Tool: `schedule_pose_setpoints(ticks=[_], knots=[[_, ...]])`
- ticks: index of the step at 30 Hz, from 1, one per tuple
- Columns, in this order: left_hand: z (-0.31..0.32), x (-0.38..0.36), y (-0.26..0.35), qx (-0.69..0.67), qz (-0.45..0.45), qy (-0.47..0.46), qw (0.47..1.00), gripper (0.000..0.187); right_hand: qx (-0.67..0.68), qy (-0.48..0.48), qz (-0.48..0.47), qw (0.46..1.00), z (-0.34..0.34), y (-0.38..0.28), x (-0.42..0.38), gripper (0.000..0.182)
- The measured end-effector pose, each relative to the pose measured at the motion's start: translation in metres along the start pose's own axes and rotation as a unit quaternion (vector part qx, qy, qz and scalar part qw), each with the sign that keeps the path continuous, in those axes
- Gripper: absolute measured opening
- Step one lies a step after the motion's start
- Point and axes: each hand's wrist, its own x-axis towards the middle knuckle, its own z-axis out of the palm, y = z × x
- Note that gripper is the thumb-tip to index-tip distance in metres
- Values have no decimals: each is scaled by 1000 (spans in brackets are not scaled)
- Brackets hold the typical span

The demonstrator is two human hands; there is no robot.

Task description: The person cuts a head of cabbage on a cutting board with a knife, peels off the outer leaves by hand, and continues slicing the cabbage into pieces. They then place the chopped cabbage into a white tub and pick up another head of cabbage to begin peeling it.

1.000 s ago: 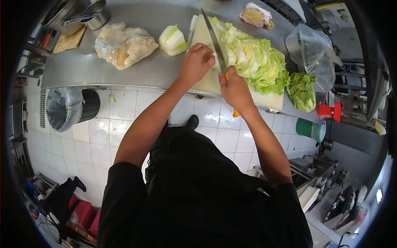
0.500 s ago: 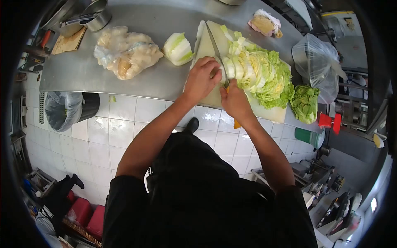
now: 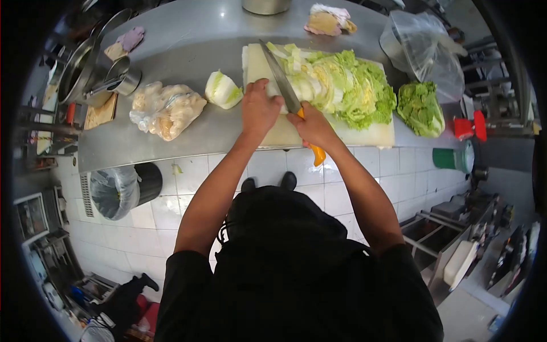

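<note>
My right hand is closed around the yellow-orange handle of a kitchen knife. The blade lies slanted over the cutting board, its tip toward the far side. Just right of the blade, a long pile of sliced napa cabbage spreads across the board. At the board's left side is my left hand, thumb and fingers apart, with no object visible in it. Left of that hand, a cut white-and-green cabbage piece sits on the steel table.
A clear bag of pale round items and metal pots stand left. To the right are a leafy cabbage and a plastic-lined container. Cloths lie at the back. A lined bin stands below the table edge.
My left hand has drawn leftward from the blade, and its curled fingers have opened out. The knife is tilted more, its tip further left. The whole view has shifted.
</note>
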Motion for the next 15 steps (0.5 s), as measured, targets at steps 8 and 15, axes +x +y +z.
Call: schedule_pose_setpoints(ticks=[8, 15], knots=[[-19, -10, -28, -222, -133, -21, 966, 49, 2, 2, -7, 1000, -3, 6, 0, 47], [-12, -25, 3, 158, 6, -52, 986, 69, -30, 6, 7, 1000, -3, -4, -5, 46]])
